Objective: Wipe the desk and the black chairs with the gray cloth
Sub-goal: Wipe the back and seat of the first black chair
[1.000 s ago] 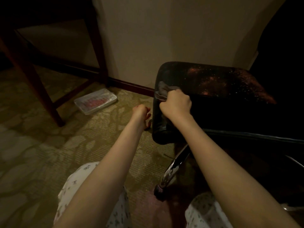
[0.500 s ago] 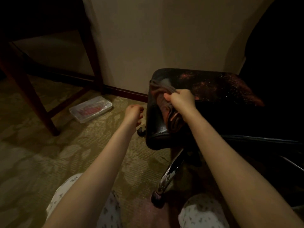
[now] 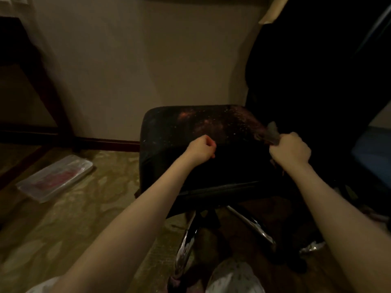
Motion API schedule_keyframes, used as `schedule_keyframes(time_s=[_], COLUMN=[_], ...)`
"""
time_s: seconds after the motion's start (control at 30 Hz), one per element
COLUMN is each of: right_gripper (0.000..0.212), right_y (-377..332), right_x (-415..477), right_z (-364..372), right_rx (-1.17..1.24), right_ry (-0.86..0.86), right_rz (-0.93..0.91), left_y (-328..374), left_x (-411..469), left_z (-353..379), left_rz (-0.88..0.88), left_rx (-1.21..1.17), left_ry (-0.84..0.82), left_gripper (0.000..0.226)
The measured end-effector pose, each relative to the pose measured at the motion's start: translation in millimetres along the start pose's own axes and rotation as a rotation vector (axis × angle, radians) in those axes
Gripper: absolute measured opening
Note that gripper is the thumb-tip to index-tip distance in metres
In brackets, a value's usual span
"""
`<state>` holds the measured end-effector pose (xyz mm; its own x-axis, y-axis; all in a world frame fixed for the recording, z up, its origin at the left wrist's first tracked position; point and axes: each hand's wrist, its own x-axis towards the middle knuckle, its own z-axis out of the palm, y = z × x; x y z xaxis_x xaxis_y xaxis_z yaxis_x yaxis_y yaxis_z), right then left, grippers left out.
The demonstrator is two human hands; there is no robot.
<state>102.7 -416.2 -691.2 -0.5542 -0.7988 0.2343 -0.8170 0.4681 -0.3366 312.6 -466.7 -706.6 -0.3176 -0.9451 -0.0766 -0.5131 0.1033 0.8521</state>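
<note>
1. Your right hand (image 3: pixel 291 150) has carried the gray cloth (image 3: pixel 271 132) from the left edge of the black chair (image 3: pixel 190 123) seat to its far right corner. Your left hand (image 3: pixel 200 150) has come over from the left side to the near edge of the seat.
2. Your right hand's fingers are wrapped tight round the bunched cloth, likely so it will not slip as you rub.
3. Your left hand is a closed fist with nothing in it. I cannot tell if it touches the seat. It may be there to steady the chair.
4. I can read no words, not even on the clear tray (image 3: pixel 55 178) on the floor at the left.
</note>
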Motion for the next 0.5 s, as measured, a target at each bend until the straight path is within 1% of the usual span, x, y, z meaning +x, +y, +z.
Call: schedule_keyframes(time_s=[0.07, 0.1, 0.17, 0.23, 0.27, 0.4, 0.43, 0.5], right_gripper=[0.036, 0.036, 0.036, 0.034, 0.033, 0.031, 0.031, 0.028], right_y=[14, 17, 18, 13, 7, -32, -43, -59], right_x=[-3, -2, 1, 0, -4, -24, -27, -28], right_z=[10, 14, 15, 16, 18, 24, 24, 25], right_rx=[-0.073, -0.075, -0.06, -0.032, -0.012, 0.179, 0.235, 0.389], right_ry=[-0.044, -0.055, -0.045, -0.036, -0.048, -0.126, -0.172, -0.306], right_rz=[-0.001, -0.003, -0.011, -0.021, -0.026, -0.111, -0.128, -0.101], left_y=[2, -1, -8, -13, -16, -17, -17, -16], left_x=[4, 9, 16, 19, 20, 24, 25, 26], left_z=[5, 4, 1, -1, 0, 5, 5, 6], left_rz=[-0.026, -0.038, -0.079, -0.097, -0.1, -0.083, -0.084, -0.074], left_rx=[0.162, 0.196, 0.142, 0.061, 0.06, 0.133, 0.139, 0.152], left_ry=[-0.123, -0.139, -0.169, -0.19, -0.197, -0.164, -0.155, -0.136], left_gripper=[0.006, 0.01, 0.011, 0.018, 0.02, 0.019, 0.02, 0.021])
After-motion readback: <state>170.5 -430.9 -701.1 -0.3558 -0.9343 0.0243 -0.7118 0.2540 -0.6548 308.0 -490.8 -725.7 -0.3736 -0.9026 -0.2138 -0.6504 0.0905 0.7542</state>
